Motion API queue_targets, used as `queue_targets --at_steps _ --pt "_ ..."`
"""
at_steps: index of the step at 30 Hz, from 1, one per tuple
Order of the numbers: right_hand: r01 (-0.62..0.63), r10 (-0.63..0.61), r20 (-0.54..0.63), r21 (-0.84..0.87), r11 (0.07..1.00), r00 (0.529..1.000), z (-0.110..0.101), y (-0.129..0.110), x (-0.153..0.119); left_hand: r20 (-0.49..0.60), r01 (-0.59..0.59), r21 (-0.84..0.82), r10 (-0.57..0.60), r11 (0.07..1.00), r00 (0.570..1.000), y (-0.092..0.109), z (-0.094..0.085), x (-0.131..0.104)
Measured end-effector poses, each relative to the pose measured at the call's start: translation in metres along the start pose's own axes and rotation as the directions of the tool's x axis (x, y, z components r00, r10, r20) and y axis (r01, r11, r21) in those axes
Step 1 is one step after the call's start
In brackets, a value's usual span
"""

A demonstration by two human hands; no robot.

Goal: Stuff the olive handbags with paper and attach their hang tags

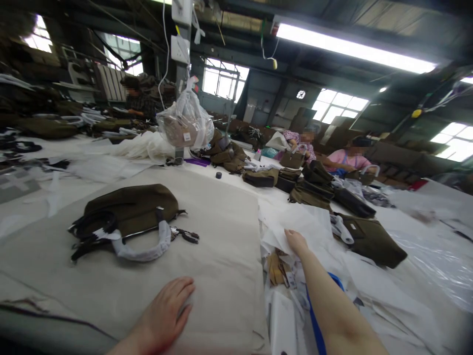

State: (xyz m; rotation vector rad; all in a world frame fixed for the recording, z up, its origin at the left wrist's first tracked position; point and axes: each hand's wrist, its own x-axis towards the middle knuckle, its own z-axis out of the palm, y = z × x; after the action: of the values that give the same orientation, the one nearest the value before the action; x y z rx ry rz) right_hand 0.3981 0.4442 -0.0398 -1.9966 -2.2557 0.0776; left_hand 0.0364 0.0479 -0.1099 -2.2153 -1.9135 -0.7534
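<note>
My left hand (168, 308) rests low over the paper-covered table, fingers curled towards the thumb. A small greyish thing seems to lie between them, too hidden to name. At the right, my right hand (296, 242) is closed at the edge of a thin white paper sheet (306, 222); its fingertips are partly out of sight. An olive handbag (133, 207) lies on its side beyond my left hand. Its handle (146, 250) is wrapped in white paper, and a dark strap and a charm or tag lie beside it.
Beside my right forearm are a blue bin (318, 320), a white box (283, 323) and brown scraps (277, 268). Another olive bag (373, 239) lies to the right, with several more behind. A plastic-wrapped bag (185, 125) hangs by a post. Two people work at the far side.
</note>
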Motion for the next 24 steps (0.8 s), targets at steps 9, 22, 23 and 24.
queue_targets --at_steps 9,22,23,24 --pt "0.141 -0.126 -0.163 0.083 0.987 0.979 -0.027 -0.041 -0.071 0.039 0.055 -0.163 -0.049 0.985 0.998 0.000 -0.032 0.002" --pt "0.380 -0.358 -0.125 0.289 0.879 0.925 0.029 -0.131 -0.238 0.022 0.430 0.246 -0.449 0.869 0.893 -0.125 -0.069 0.009" --pt "0.374 -0.357 -0.115 0.318 0.871 0.927 0.031 -0.135 -0.248 0.065 0.424 0.264 -0.454 0.866 0.888 -0.129 -0.069 0.010" --pt "0.366 -0.348 -0.114 0.346 0.864 0.930 0.031 -0.136 -0.257 0.097 0.418 0.284 -0.459 0.863 0.883 -0.133 -0.070 0.010"
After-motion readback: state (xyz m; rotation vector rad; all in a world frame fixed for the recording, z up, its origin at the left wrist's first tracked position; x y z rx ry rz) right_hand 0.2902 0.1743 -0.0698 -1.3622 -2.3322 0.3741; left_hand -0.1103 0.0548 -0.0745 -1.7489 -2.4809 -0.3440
